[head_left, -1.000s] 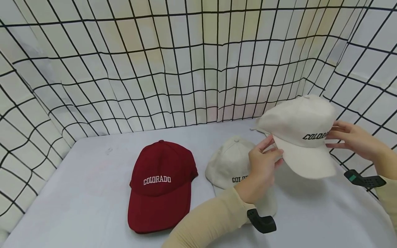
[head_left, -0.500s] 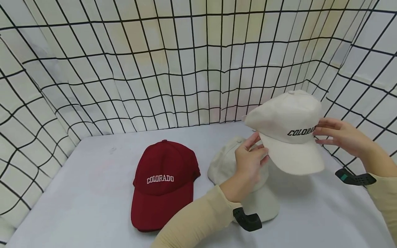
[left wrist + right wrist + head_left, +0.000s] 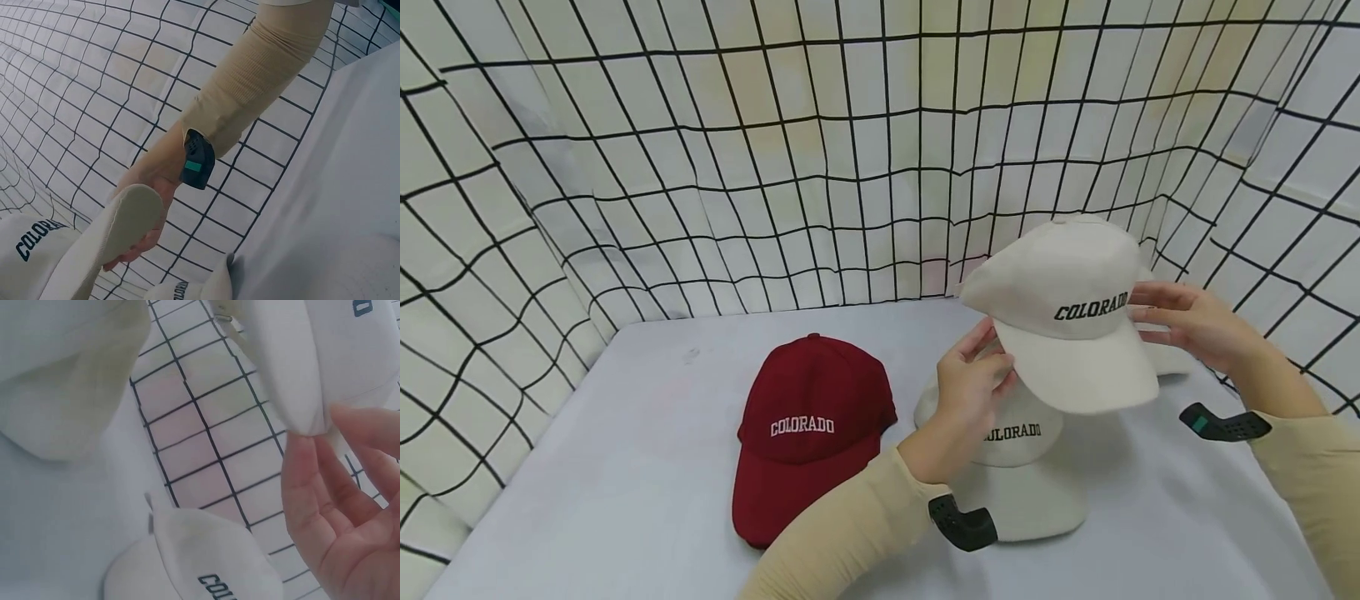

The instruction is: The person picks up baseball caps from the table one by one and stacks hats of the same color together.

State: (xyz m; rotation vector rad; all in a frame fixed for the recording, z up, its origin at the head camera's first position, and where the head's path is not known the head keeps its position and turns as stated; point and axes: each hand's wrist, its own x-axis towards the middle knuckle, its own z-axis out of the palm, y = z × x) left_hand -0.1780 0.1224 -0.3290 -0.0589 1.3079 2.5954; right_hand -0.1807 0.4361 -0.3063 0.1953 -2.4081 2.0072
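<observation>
A white baseball cap [image 3: 1067, 292] marked COLORADO is held up above the table, its brim tilted toward me. My left hand [image 3: 962, 392] pinches the brim's left corner between thumb and fingers. At the crown's right side is my right hand [image 3: 1195, 325]; the right wrist view shows that hand [image 3: 350, 512] pinching the cap's lower edge. Beneath the raised cap, a second off-white COLORADO cap [image 3: 1022, 492] lies on the table, partly covered. A red COLORADO cap [image 3: 820, 400] lies to its left. Behind the raised cap, part of another white cap [image 3: 1168, 360] shows.
A white tabletop [image 3: 602, 483] carries the caps. Black grid netting [image 3: 850, 200] over pale sheeting stands along the back and both sides. Wrist cameras [image 3: 962, 525] sit on the sleeves.
Both hands have shifted left with the white cap, bringing it over the off-white cap. Another white cap has come into sight behind it. The view has turned slightly; the red cap lies still.
</observation>
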